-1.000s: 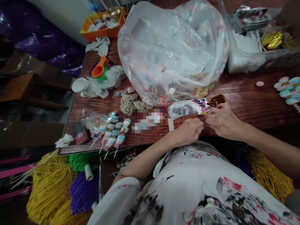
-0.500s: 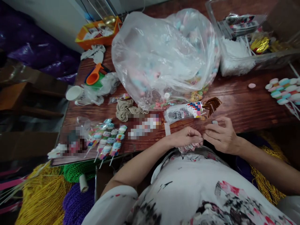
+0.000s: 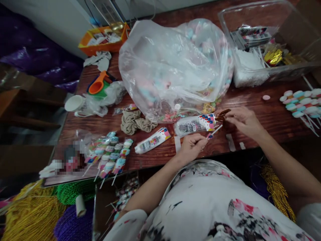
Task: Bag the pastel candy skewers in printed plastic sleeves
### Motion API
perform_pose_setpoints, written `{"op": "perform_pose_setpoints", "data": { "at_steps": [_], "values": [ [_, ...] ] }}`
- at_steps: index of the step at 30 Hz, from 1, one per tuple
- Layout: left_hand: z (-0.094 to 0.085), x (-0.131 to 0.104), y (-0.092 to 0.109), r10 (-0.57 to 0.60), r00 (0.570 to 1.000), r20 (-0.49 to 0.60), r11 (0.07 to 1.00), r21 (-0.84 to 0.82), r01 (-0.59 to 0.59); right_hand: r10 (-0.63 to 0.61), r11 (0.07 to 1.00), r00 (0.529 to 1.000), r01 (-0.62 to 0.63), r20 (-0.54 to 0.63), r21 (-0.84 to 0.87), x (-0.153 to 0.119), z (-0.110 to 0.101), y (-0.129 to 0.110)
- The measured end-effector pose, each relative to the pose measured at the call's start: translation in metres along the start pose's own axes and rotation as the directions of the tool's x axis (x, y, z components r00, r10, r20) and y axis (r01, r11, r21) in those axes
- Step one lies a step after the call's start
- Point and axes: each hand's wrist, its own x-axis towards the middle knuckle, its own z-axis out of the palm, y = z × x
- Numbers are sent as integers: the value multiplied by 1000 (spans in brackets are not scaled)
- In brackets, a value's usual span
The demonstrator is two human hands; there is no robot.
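My left hand (image 3: 193, 147) is closed around the end of a bagged candy stick (image 3: 215, 132). Its white stick points up to the right with a bit of printed wrapper at the base; the rest is hidden in my palm. My right hand (image 3: 244, 122) pinches at a bunch of shiny brown twist ties (image 3: 220, 115) lying at the end of a stack of printed clear bags (image 3: 194, 125). Left of that stack is a smaller pile of printed bags (image 3: 152, 140). Bagged marshmallow skewers (image 3: 120, 157) lie side by side at the table's left front.
A large clear sack of marshmallows (image 3: 175, 67) fills the table's middle. Back right stands a clear plastic bin (image 3: 283, 68) with white sticks and gold ties. Unwrapped marshmallow skewers (image 3: 302, 102) lie at the right, a beige cloth (image 3: 136, 122) and orange scoop (image 3: 96, 86) at the left.
My hands have moved apart. The right one has reached up to the twist ties. The left has shifted slightly left, and the candy's white stick now shows.
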Motion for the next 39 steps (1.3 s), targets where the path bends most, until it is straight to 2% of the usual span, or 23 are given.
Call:
{"op": "perform_pose_setpoints", "data": {
  "at_steps": [1, 3, 5, 7, 12, 16, 21, 23, 25, 28, 30, 32, 34, 36, 39],
  "values": [
    [-1, 2, 1, -104, 994, -38, 984, -150, 97, 37, 989, 999, -42, -34, -138, 10, -1, 4],
    [-2, 5, 3, -273, 959, -80, 895, -386, 223, 73, 931, 997, -74, -15, -358, 26, 3, 8],
    [-2, 5, 5, -372, 923, -99, 805, -530, 267, 85, 887, 994, -48, 61, -459, 39, 9, 7],
    [-3, 4, 7, -423, 901, -99, 740, -611, 281, 81, 867, 988, -6, 129, -499, 47, 15, 5],
    [-7, 2, 4, -466, 882, -66, 673, -674, 305, 56, 855, 982, 45, 179, -517, 56, 25, 12],
    [-2, 4, 2, -484, 873, -66, 664, -678, 317, 20, 863, 987, 62, 156, -501, 58, 29, 17],
    [5, 6, 5, -489, 870, -58, 668, -667, 330, 48, 853, 980, 59, 191, -519, 57, 26, 14],
    [5, 7, 6, -487, 871, -73, 669, -672, 317, 32, 868, 989, 45, 147, -494, 53, 20, 16],
    [5, 8, 5, -489, 868, -86, 667, -679, 308, -9, 901, 999, 30, 51, -432, 48, 15, 20],
    [5, 8, 3, -492, 867, -78, 651, -694, 307, -15, 975, 992, -14, -128, -224, 34, 11, 31],
    [6, 8, 3, -486, 872, -58, 642, -700, 311, 78, 997, 966, -74, -247, 23, 22, 13, 37],
    [10, 8, 4, -478, 878, -31, 640, -697, 324, 219, 952, 920, -129, -324, 278, 9, 20, 40],
    [13, 9, 6, -461, 888, 1, 642, -691, 334, 314, 899, 872, -146, -376, 413, -4, 27, 39],
    [17, 12, 9, -436, 899, 36, 649, -680, 342, 314, 914, 841, -141, -441, 382, -15, 31, 35],
    [22, 23, 14, -401, 910, 107, 651, -666, 365, 139, 987, 853, -79, -503, 139, -26, 33, 23]
  ]
}}
